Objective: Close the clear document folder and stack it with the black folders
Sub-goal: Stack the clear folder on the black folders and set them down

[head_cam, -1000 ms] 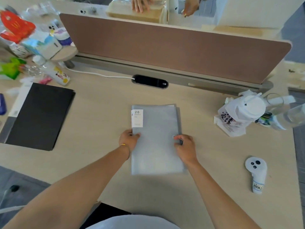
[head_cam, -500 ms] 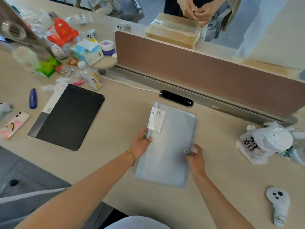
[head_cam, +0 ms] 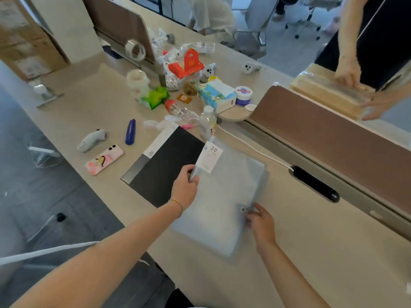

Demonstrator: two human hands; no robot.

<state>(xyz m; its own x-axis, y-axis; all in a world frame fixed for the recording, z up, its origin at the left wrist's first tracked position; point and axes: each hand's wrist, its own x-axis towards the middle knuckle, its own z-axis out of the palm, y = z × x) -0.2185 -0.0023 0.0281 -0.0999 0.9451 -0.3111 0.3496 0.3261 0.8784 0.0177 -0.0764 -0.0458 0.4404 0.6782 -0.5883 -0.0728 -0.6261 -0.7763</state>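
Over the tabletop (head_cam: 311, 252), my left hand (head_cam: 185, 188) grips the clear folder's (head_cam: 224, 196) labelled edge; my right hand (head_cam: 261, 223) pinches its snap side, beside the black folders (head_cam: 164, 167).

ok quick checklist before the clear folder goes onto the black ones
1. Clear folder closed: ok, cover lies flat; whether the snap is fastened, cannot tell.
2. Left hand grip: ok, fingers pinch the left edge just below the label.
3. Right hand grip: ok, fingers on the right edge beside the snap.
4. Black folders top free: ok, nothing rests on the visible cover apart from the clear folder's corner overlapping it.
5. Path to the left: ok, only bare desk and the black cover in between.
6. Bottle near the stack's far corner: cannot tell whether it touches.
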